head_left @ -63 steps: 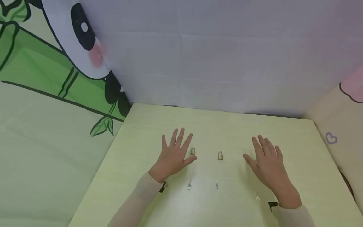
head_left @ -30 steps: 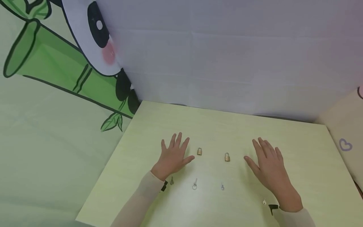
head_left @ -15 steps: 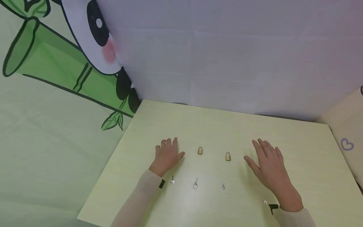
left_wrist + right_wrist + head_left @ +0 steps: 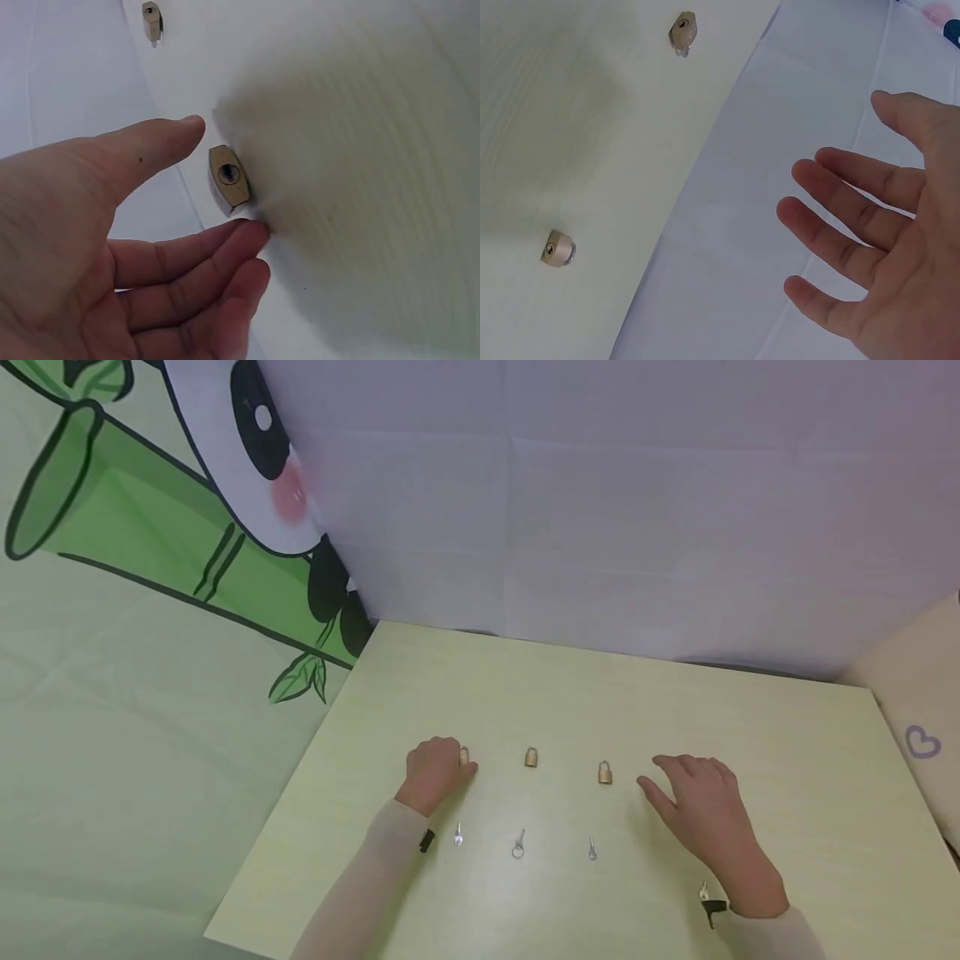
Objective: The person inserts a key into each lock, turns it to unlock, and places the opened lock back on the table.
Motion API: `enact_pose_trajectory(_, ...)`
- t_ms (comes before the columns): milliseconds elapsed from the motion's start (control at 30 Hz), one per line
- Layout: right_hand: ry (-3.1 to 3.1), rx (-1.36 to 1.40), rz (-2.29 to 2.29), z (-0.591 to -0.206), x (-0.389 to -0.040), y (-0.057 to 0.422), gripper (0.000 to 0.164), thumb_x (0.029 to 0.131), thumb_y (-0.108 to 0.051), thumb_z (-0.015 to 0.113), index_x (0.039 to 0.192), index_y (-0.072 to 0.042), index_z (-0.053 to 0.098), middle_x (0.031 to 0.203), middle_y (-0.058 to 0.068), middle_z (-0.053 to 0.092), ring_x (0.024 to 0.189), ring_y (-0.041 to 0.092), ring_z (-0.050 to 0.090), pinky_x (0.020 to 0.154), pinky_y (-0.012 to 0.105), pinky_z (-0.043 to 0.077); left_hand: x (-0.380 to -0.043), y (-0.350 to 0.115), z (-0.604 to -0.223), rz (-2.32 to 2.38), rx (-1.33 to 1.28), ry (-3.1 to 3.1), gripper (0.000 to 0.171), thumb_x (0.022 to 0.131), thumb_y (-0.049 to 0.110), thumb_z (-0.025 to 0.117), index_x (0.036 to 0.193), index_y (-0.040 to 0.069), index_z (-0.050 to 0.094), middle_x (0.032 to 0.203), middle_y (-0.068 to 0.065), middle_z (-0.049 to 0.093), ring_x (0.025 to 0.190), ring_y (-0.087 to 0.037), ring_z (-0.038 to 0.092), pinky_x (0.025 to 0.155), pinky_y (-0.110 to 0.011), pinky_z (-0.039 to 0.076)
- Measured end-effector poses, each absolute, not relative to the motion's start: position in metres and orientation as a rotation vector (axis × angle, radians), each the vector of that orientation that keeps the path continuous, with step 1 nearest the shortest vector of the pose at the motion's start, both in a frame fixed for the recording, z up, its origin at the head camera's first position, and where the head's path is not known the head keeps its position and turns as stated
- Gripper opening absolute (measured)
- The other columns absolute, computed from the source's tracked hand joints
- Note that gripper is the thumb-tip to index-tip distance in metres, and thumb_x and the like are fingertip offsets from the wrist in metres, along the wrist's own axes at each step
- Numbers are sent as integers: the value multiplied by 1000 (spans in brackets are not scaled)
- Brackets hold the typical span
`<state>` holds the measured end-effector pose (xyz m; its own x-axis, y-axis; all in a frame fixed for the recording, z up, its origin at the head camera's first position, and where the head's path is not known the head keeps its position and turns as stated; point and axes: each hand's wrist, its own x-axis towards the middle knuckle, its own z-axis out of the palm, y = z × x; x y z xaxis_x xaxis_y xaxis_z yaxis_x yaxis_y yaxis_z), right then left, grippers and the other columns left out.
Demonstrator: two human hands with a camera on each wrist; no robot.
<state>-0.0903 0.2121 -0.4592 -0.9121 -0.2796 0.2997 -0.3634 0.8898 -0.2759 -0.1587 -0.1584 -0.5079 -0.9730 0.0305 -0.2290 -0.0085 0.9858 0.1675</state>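
Left fingers [image 4: 180,292]: bent, with the thumb well apart from them; the small brass-coloured padlock [image 4: 227,176] sits between thumb and forefinger, not pinched, though whether a fingertip brushes it cannot be told.
Right fingers [image 4: 847,255]: slightly bent and spread, thumb apart, holding nothing.
Left hand [image 4: 432,772]: low at the leftmost padlock, back of the hand up, partly hiding it in the head view.
Right hand [image 4: 705,814]: above the counter, to the right of the row of padlocks.
Middle padlock [image 4: 531,758]: brass-coloured with a metal shackle, right of the left hand and apart from it.
Right padlock [image 4: 604,773]: the same kind, between the middle one and the right hand, touching neither.
Keys: a small silver key [image 4: 458,837] near the left wrist, a silver key with a ring [image 4: 518,846], another small silver key [image 4: 592,850], and a metal key [image 4: 703,890] beside the right wrist.
Counter [image 4: 600,710]: pale yellow, under everything.
Backdrop: greyish-purple cloth [image 4: 600,527] behind, green bamboo print [image 4: 150,510] at left.
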Motion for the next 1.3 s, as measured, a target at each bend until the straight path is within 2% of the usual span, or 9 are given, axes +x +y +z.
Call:
enact_pose_trajectory(100, -2826, 512, 455, -463, -90, 205, 25, 90, -24, 74, 102, -2, 71, 87, 9, 69, 80, 31, 65, 81, 55, 47, -161, -159, -508, 266, 16, 2900, 51, 91, 42, 70, 56, 17, 41, 57, 3, 33, 53, -14, 33, 48, -30, 31)
enact_pose_trajectory(167, -2837, 520, 460, -466, -90, 200, 21, 89, -23, 74, 98, -4, 71, 81, 3, 67, 72, 25, 63, 74, 51, 49, -162, -160, -509, 296, 21, 2902, 51, 91, 38, 69, 55, 17, 38, 56, 4, 29, 52, -13, 31, 48, -30, 28)
enact_pose_trajectory(367, -2842, 495, 484, -475, -87, 188, 16, 89, -21, 74, 95, -6, 71, 77, 0, 65, 71, 22, 61, 68, 48, 49, -164, -162, -513, 395, 29, 2887, 44, 86, 21, 62, 56, 18, 31, 55, 5, 22, 53, -12, 24, 47, -28, 22)
enact_pose_trajectory(467, -2854, 485, 502, -479, -86, 180, 15, 90, -21, 74, 93, -7, 71, 77, -1, 65, 71, 21, 61, 67, 46, 48, -164, -163, -513, 399, 25, 2891, 39, 82, 19, 60, 57, 18, 30, 56, 5, 22, 53, -13, 23, 47, -28, 21)
enact_pose_trajectory(633, -2839, 511, 567, -487, -82, 154, 13, 88, -19, 76, 85, -10, 67, 73, -3, 63, 66, 17, 58, 59, 36, 46, -165, -160, -504, 392, 66, 2917, 39, 80, 22, 63, 56, 18, 33, 54, 5, 24, 52, -12, 24, 46, -28, 23)
enact_pose_trajectory(833, -2894, 578, 607, -496, -78, 106, 17, 88, -21, 76, 81, -12, 63, 66, -7, 54, 57, 9, 48, 51, 26, 39, -166, -154, -490, 348, 103, 2945, 36, 82, 28, 68, 58, 15, 45, 55, 4, 34, 51, -12, 32, 46, -29, 29)
enact_pose_trajectory(1033, -3014, 654, 677, -508, -76, 56, 19, 90, -25, 73, 80, -14, 62, 66, -9, 48, 58, 7, 45, 51, 25, 39, -168, -149, -482, 294, 110, 2934, 37, 84, 34, 69, 60, 14, 50, 54, 2, 38, 49, -13, 37, 45, -29, 31)
enact_pose_trajectory(1300, -3102, 717, 716, -519, -69, 2, 22, 89, -27, 73, 75, -16, 60, 66, -9, 50, 57, 6, 46, 48, 28, 39, -169, -141, -473, 280, 140, 2923, 37, 84, 35, 68, 59, 15, 49, 55, 3, 38, 50, -13, 37, 45, -29, 32)
